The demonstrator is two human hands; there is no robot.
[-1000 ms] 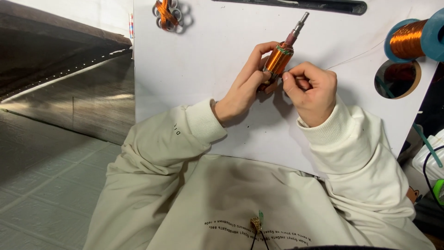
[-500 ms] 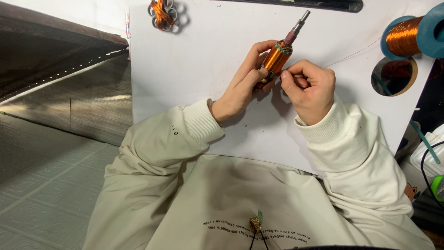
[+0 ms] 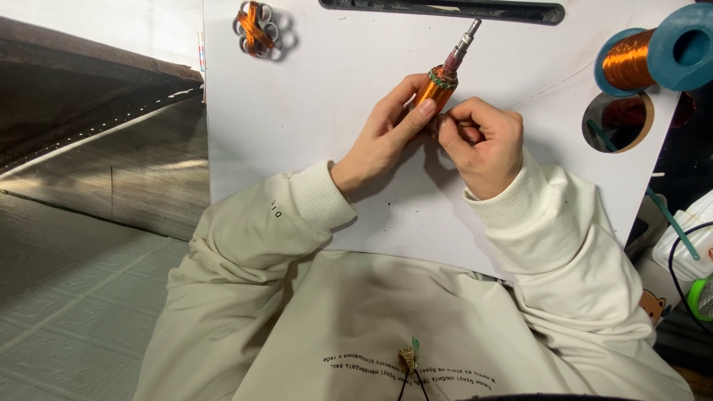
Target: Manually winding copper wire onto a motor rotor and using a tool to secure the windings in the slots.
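Copper-wound armature sits gripped in your left hand; your right hand pinches closed at its lower end, above the white surface.

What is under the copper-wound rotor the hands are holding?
Under the rotor lies a white board. The left hand and right hand cover its lower end, so whatever is beneath that part cannot be seen.

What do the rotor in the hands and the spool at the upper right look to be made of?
Rotor: shiny orange windings, likely enamelled copper wire, on a grey metal-looking shaft. Spool: matte blue flanges, probably plastic, wound with the same glossy copper-coloured wire.
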